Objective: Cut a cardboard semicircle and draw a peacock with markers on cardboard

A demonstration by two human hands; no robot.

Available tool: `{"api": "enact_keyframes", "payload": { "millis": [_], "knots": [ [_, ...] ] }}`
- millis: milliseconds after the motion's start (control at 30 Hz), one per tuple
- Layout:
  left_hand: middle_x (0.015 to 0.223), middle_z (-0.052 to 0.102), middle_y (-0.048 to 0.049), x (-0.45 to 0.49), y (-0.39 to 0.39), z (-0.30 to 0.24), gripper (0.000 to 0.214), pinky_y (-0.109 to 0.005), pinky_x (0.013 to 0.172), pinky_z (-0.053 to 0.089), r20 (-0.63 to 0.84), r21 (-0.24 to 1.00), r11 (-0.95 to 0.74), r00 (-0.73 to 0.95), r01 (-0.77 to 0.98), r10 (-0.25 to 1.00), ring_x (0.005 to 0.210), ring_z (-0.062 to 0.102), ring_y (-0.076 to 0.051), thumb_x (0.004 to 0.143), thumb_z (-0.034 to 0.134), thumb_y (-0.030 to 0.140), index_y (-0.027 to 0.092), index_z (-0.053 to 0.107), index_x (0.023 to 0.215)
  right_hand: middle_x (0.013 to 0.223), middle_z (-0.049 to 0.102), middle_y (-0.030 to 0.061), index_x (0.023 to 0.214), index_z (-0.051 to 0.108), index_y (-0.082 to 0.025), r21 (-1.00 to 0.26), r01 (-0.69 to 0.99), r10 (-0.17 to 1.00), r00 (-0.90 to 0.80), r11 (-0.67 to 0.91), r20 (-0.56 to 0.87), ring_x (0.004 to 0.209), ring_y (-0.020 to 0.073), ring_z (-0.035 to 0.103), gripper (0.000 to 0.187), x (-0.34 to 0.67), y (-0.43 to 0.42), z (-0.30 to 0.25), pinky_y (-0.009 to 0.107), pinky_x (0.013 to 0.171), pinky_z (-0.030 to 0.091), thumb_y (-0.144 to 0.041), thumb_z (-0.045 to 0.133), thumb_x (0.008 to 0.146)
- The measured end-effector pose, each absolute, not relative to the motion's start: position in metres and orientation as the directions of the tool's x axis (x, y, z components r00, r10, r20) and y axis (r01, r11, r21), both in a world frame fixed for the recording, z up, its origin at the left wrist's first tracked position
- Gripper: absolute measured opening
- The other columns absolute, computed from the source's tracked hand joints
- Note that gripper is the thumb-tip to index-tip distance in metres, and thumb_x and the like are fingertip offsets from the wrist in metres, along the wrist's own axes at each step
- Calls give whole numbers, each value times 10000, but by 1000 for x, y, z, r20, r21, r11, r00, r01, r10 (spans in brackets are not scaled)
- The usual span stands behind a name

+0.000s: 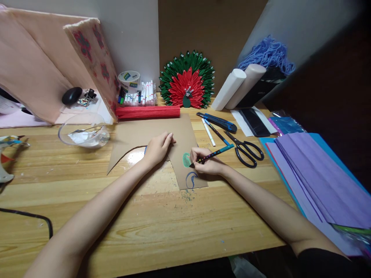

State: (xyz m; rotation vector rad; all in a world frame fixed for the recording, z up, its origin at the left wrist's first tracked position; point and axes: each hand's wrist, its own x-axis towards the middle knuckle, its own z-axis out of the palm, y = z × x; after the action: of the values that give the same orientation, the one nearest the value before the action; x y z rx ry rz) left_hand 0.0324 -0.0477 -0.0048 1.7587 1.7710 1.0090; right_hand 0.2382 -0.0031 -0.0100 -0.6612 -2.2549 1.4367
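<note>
A sheet of brown cardboard (162, 125) with a curved cut-out lies on the wooden table. My right hand (207, 162) grips a dark marker with a colourful pattern and a teal end (217, 153), its tip down at a green-coloured patch (186, 159) on the cardboard. Below that patch is a blue curved drawing (191, 180). Resting on the cardboard beside the cut-out, my left hand (159, 148) has its fingers curled under; what they may hold is hidden. A bit of blue shows at its wrist side.
Right of the cardboard lie black scissors (246, 150), a utility knife (217, 122), a white marker (208, 132) and a blue pen (216, 131). A red paper roll (147, 112) and a red-green peacock craft (187, 81) stand behind. Purple sheets (321, 173) are at right, a clear bowl (84, 131) left.
</note>
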Motion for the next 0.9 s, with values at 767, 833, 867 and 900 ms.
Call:
{"api": "enact_keyframes", "payload": {
  "millis": [767,833,867,900],
  "knots": [
    [837,665,-24,32,-47,-6,415,-278,763,434,184,757,-83,-90,648,979,806,600,-162,917,253,415,202,589,798,591,464,-39,653,426,-197,-880,318,777,-623,354,88,516,96,385,124,233,-6,-13,221,485,287,-168,544,680],
    [840,665,-23,32,-47,-7,411,-277,762,435,182,757,-82,-89,648,979,808,600,-161,916,255,415,203,588,801,591,467,-38,645,419,-197,-880,318,766,-638,353,77,520,97,391,136,233,-6,-13,221,487,290,-168,548,678],
    [840,665,-24,32,-47,-7,411,-277,762,435,182,757,-82,-88,648,979,808,600,-161,917,255,415,203,588,802,589,467,-39,647,416,-198,-885,316,769,-636,341,69,515,96,388,137,234,-6,-13,220,484,289,-170,546,681],
    [839,664,-24,32,-47,-7,411,-277,761,434,182,756,-83,-87,649,979,808,600,-161,917,254,415,203,588,804,587,466,-41,649,414,-199,-890,316,775,-629,330,64,509,95,384,136,234,-6,-13,219,480,288,-173,543,685]
  ]
}}
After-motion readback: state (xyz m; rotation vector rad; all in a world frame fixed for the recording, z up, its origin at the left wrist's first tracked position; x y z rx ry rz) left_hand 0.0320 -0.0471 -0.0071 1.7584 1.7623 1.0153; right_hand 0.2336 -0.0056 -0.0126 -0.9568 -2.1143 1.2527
